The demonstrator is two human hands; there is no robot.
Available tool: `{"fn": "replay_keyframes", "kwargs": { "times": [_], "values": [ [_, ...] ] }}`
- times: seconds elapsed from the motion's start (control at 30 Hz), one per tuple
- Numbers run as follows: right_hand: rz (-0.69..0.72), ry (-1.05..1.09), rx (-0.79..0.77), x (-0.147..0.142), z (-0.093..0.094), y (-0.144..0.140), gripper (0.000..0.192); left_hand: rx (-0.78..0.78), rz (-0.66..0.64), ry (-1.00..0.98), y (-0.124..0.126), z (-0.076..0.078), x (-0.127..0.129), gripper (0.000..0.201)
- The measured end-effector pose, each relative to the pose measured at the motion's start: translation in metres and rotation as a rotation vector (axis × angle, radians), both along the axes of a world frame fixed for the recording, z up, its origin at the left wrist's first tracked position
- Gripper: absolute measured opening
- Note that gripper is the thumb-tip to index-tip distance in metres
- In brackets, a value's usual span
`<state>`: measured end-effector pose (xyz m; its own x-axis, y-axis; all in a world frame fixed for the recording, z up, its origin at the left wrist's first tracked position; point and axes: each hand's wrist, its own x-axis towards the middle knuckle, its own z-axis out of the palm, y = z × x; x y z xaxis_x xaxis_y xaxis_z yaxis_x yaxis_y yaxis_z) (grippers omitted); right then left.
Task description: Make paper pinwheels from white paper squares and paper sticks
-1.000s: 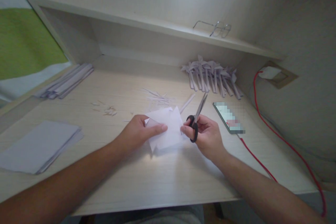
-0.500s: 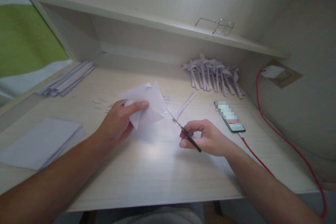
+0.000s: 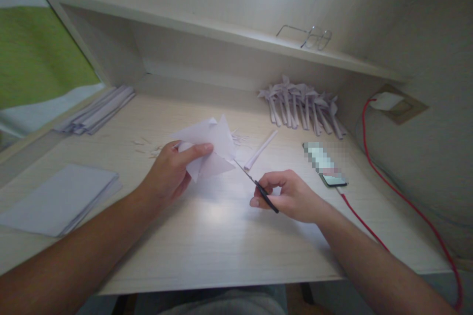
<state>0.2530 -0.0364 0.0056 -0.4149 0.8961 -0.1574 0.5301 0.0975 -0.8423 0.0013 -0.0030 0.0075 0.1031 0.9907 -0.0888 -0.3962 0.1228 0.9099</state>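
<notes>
My left hand point(image 3: 170, 173) pinches a folded white paper piece point(image 3: 212, 145) and holds it up over the middle of the desk. My right hand point(image 3: 291, 197) grips black-handled scissors point(image 3: 254, 186), whose blades point up and left with the tip at the paper's lower right edge. A rolled paper stick point(image 3: 260, 150) lies on the desk just behind the scissors. Small paper scraps point(image 3: 148, 147) lie behind my left hand.
A pile of paper pinwheels point(image 3: 303, 106) lies at the back right. A phone point(image 3: 325, 165) with a red cable point(image 3: 399, 197) lies to the right. Paper sheets point(image 3: 59, 199) are stacked at the left, folded strips point(image 3: 96, 115) at the back left. Glasses point(image 3: 310, 37) rest on the shelf.
My left hand lifted the paper off the desk and moved it left and back. My right hand turned the scissors from pointing away to pointing left, and their tip now reaches the paper's edge.
</notes>
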Motion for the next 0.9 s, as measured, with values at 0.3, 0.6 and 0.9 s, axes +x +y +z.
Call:
{"fn": "replay_keyframes", "kwargs": {
  "times": [0.3,0.6,0.9],
  "values": [
    [-0.008,0.001,0.013,0.001,-0.002,0.000,0.036,-0.011,0.004,-0.007,0.000,0.001,0.000,0.027],
    [-0.024,-0.017,0.008,0.004,-0.005,0.002,0.043,0.022,0.053,-0.021,0.001,0.000,0.000,0.023],
    [-0.199,0.062,0.073,0.009,0.002,0.011,0.033,0.048,0.010,0.324,0.001,-0.009,-0.004,0.017]
  ]
}}
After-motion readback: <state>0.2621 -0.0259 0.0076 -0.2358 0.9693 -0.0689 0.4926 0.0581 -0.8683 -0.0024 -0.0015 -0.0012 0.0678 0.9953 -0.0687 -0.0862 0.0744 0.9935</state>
